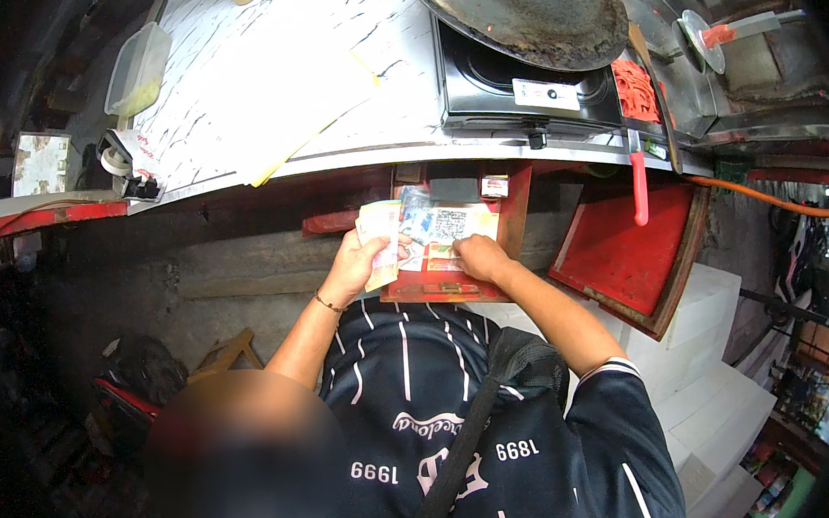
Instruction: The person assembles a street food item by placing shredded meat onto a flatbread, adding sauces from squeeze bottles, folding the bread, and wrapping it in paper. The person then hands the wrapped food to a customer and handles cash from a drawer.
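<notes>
My left hand [350,267] is closed around a small stack of banknotes [380,231], held upright at the left side of an open red wooden drawer [516,217]. A dark bracelet circles that wrist. Inside the drawer my right hand [481,258] is low over its contents, fingers curled down by some orange and green notes [443,254]. What its fingertips grip, if anything, is hidden. A card with a printed square code [450,224] lies just beyond that hand. Beside the card is a clear bluish plastic packet [418,219], with a small box [495,187] in the far right corner.
Above the drawer runs a white marbled counter [261,69] with a black stove [528,100] and a large round pan [532,10]. A pink-handled knife [637,179] juts over the edge. Right of the drawer sits a red tray-like panel [628,255]; a plastic container [140,69] stands far left.
</notes>
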`<state>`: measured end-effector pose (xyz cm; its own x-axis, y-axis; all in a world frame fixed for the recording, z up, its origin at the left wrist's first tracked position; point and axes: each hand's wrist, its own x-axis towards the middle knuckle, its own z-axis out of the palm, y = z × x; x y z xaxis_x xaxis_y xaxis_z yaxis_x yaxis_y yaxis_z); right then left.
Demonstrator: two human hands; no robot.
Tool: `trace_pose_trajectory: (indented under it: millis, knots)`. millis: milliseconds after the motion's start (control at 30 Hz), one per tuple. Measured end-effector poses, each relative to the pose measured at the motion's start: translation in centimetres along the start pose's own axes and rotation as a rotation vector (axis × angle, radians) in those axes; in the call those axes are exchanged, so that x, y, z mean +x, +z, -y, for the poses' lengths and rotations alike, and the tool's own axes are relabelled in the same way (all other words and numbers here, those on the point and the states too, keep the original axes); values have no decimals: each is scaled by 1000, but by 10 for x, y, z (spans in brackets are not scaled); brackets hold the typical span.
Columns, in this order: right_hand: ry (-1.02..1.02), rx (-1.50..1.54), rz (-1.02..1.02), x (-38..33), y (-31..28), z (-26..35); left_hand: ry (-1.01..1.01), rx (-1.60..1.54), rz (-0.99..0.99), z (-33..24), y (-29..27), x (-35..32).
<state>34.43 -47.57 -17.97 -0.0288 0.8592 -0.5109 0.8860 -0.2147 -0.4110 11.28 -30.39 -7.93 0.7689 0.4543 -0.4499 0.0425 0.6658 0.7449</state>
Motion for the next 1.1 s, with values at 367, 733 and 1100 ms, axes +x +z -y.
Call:
trace_pose_trajectory:
  millis: [367,733,1100]
  knots:
    - [162,46,-4,10,-2,9,6,12,22,1,-1,2]
    - [74,21,-350,-12,-24,2,-78,-129,-61,-5,1,-1]
    - [-611,-23,-705,-53,-106,77,-159,-77,27,2,45,13]
